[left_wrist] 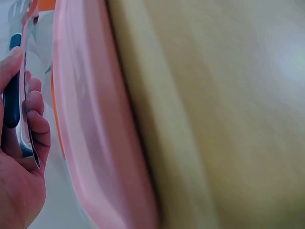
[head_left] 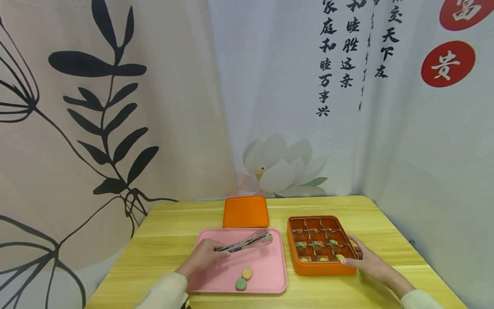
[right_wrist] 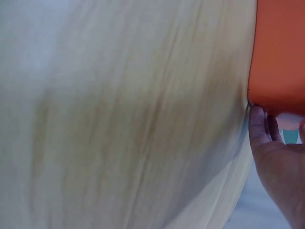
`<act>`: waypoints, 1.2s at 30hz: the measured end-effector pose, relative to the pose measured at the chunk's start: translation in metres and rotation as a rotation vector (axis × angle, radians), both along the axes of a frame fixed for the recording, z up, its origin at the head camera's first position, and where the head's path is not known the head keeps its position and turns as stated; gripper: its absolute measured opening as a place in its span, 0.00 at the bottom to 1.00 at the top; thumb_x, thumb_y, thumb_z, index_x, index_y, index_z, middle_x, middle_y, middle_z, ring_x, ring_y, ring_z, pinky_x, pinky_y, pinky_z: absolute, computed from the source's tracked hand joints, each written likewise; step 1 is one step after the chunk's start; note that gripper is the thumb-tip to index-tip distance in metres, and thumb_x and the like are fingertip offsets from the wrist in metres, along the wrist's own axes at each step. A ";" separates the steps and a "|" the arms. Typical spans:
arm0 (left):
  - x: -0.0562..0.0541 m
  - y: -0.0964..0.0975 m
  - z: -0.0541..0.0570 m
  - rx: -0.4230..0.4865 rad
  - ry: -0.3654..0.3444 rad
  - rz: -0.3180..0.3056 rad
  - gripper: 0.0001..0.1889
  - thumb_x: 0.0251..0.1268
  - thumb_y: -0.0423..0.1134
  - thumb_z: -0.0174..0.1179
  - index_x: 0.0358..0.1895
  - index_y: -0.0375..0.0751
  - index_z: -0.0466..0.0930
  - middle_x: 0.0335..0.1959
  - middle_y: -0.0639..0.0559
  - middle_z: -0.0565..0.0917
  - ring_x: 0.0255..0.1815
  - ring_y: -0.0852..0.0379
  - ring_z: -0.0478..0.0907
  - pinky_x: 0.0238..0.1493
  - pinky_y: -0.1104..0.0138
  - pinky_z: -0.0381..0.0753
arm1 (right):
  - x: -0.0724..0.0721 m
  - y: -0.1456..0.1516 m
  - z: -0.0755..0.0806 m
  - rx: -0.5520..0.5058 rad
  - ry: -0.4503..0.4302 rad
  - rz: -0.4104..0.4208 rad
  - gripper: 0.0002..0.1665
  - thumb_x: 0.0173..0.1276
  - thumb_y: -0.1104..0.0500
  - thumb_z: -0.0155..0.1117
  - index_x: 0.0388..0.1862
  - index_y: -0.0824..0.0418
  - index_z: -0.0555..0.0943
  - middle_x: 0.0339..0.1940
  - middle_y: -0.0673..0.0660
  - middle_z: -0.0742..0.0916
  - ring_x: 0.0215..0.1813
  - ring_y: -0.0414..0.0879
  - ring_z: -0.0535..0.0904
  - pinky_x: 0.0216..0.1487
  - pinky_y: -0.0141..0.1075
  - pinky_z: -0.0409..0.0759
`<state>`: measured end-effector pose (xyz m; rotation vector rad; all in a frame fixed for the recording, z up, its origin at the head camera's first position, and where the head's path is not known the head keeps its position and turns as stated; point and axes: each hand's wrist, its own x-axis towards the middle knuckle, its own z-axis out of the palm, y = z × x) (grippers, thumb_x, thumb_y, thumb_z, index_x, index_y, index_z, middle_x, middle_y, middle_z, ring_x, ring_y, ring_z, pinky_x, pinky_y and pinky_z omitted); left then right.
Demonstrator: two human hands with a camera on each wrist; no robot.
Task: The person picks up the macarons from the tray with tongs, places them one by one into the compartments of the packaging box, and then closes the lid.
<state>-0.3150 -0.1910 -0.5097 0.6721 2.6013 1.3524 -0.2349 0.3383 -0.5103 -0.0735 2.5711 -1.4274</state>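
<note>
My left hand holds a pair of metal tongs with dark grips over the pink tray. In the left wrist view the fingers and thumb wrap the tongs along their handles. A yellow round piece and a green one, both cookie-like, lie near the tray's front edge. My right hand grips the orange compartment box at its right side, thumb on the near corner of the rim. Green and yellow pieces sit in the two nearer rows of the box's compartments.
An orange lid-like panel lies behind the pink tray. Both tray and box stand on a wooden table, the box to the right of the tray. A printed curtain hangs behind and beside the table.
</note>
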 end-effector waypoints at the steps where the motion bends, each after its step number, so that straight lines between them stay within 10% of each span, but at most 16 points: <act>1: -0.001 0.003 0.001 0.003 -0.004 0.003 0.13 0.61 0.44 0.70 0.47 0.46 0.89 0.19 0.52 0.80 0.16 0.65 0.63 0.17 0.73 0.62 | 0.000 0.000 0.000 -0.002 -0.002 0.000 0.55 0.70 0.49 0.65 0.80 0.60 0.42 0.67 0.79 0.63 0.64 0.70 0.66 0.54 0.60 0.74; 26: -0.036 0.118 0.021 0.123 0.006 0.031 0.09 0.60 0.42 0.71 0.42 0.44 0.90 0.28 0.39 0.84 0.18 0.60 0.67 0.21 0.70 0.68 | 0.003 -0.002 0.001 0.000 0.020 0.000 0.55 0.69 0.50 0.66 0.80 0.63 0.42 0.65 0.79 0.65 0.61 0.68 0.71 0.56 0.61 0.72; 36: -0.036 0.126 0.021 0.127 0.014 0.049 0.05 0.60 0.41 0.71 0.36 0.44 0.90 0.16 0.57 0.71 0.17 0.61 0.64 0.20 0.70 0.66 | 0.001 0.000 0.000 -0.005 0.026 0.003 0.55 0.70 0.51 0.66 0.80 0.64 0.42 0.65 0.80 0.65 0.61 0.68 0.71 0.55 0.60 0.73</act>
